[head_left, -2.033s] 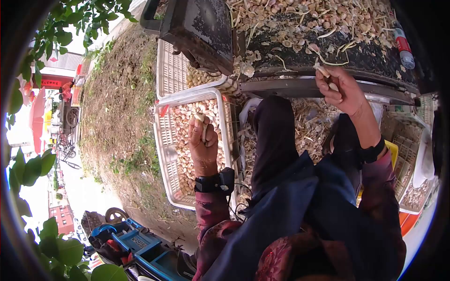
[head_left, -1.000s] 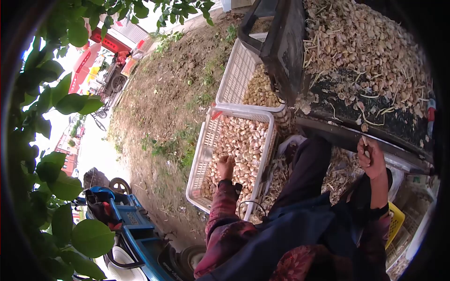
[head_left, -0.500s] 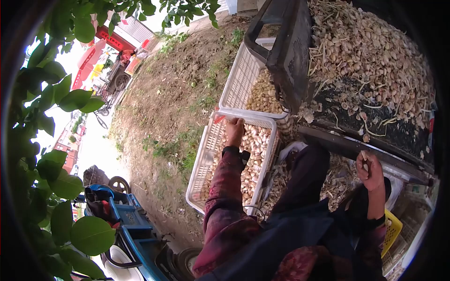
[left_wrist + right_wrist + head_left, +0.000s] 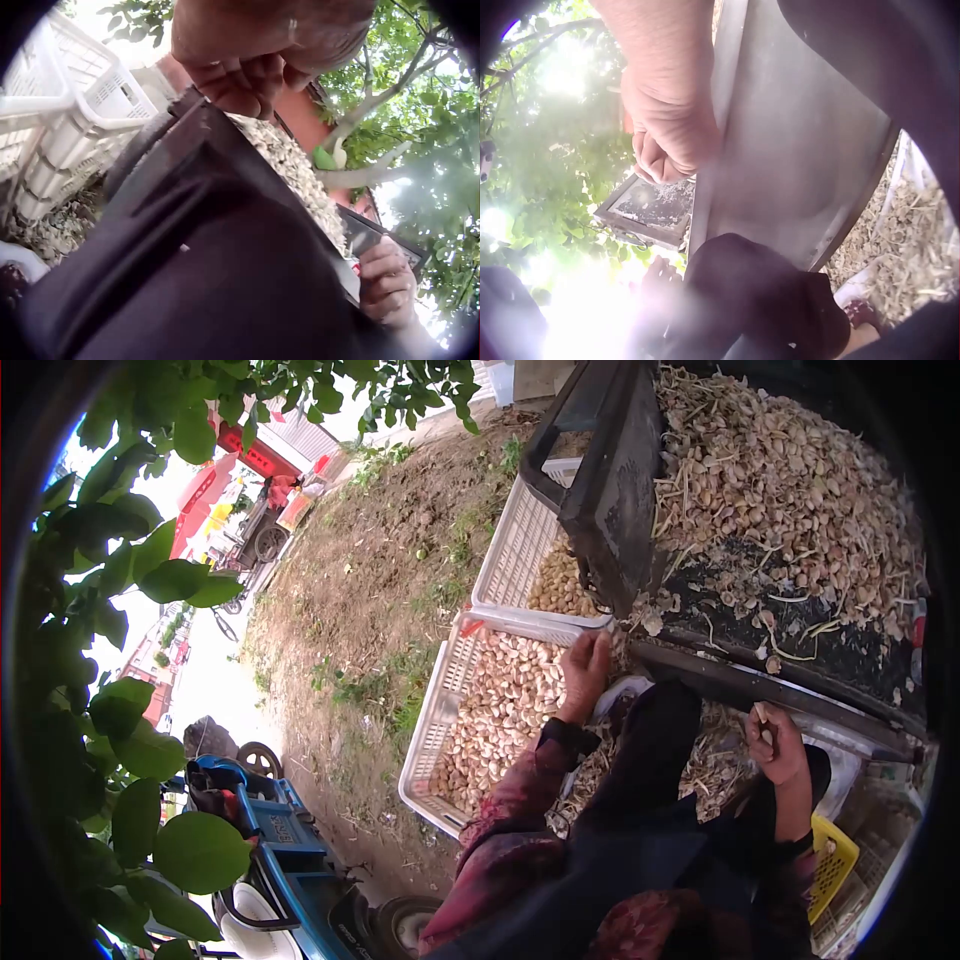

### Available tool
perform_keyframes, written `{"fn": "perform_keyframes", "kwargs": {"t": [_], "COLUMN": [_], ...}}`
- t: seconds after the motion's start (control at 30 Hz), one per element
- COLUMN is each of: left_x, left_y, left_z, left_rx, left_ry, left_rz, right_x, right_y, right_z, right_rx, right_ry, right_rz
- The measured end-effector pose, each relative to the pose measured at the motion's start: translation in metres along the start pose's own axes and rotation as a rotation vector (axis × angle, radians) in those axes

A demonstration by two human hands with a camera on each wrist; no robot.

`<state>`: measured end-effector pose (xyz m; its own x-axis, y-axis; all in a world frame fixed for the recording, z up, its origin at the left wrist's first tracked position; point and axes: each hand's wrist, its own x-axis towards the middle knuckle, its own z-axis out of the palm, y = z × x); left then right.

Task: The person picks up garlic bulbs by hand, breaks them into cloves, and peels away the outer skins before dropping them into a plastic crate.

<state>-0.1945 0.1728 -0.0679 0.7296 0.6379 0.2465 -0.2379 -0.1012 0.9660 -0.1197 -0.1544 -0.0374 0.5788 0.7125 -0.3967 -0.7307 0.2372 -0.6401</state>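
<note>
My left hand (image 4: 585, 672) is over the right rim of the white plastic crate (image 4: 422, 745), between it and the knee. Its fingers hang loosely bent, and no clove shows in them; the left wrist view has this hand (image 4: 270, 52) close at the top. Peeled-looking garlic cloves (image 4: 505, 695) fill much of the crate. Near the front edge of the dark table (image 4: 730, 575), my right hand (image 4: 778, 748) pinches a pale garlic clove (image 4: 761, 712) between thumb and fingers. In the right wrist view, the back of the right hand (image 4: 667, 135) hides the clove.
A big heap of garlic cloves and stalks (image 4: 790, 490) covers the table. Beyond the first crate stands a second white crate (image 4: 515, 560) with darker cloves. Husks litter the ground by the knees. A yellow basket (image 4: 833, 865) is at right, a blue cart (image 4: 290, 835) at lower left.
My left hand went down into the crate, then moved up and right across it to the rim; the cloves it held earlier no longer show. My right hand stays by the table edge, slightly lower.
</note>
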Motion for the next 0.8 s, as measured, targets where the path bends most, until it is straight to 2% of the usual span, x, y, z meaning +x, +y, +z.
{"fn": "perform_keyframes", "kwargs": {"t": [0.07,0.13,0.2,0.23,0.3,0.43,0.5,0.57,0.6,0.7,0.8], "left_x": [-0.047,-0.068,-0.079,-0.082,-0.087,-0.102,-0.107,-0.111,-0.113,-0.117,-0.122], "left_y": [0.056,0.096,0.098,0.102,0.108,0.116,0.118,0.118,0.122,0.134,0.133], "left_z": [0.04,0.065,0.088,0.091,0.093,0.092,0.09,0.088,0.086,0.08,0.078], "left_rx": [-0.052,-0.043,0.078,0.082,0.047,-0.02,-0.058,-0.022,0.012,0.092,0.054], "left_ry": [-0.358,-0.728,-0.813,-0.811,-0.929,-0.859,-0.836,-0.766,-0.706,-0.659,-0.568], "left_rz": [-0.148,-0.166,0.293,0.302,0.172,0.234,0.063,0.144,0.219,0.182,0.208], "right_x": [-0.002,-0.009,-0.019,-0.018,-0.026,-0.037,-0.038,-0.04,-0.041,-0.044,-0.05], "right_y": [0.009,0.015,0.018,0.02,0.021,0.027,0.032,0.037,0.038,0.041,0.044], "right_z": [0.006,0.026,0.041,0.035,0.032,0.023,0.025,0.031,0.035,0.05,0.063], "right_rx": [-0.01,-0.019,-0.011,0.063,0.075,0.095,0.069,0.033,0.023,-0.102,-0.008], "right_ry": [-0.121,-0.15,-0.078,-0.132,-0.189,-0.308,-0.364,-0.164,-0.173,-0.205,-0.175], "right_rz": [0.055,0.087,0.11,0.135,0.113,0.098,0.09,0.058,0.061,-0.01,-0.012]}}
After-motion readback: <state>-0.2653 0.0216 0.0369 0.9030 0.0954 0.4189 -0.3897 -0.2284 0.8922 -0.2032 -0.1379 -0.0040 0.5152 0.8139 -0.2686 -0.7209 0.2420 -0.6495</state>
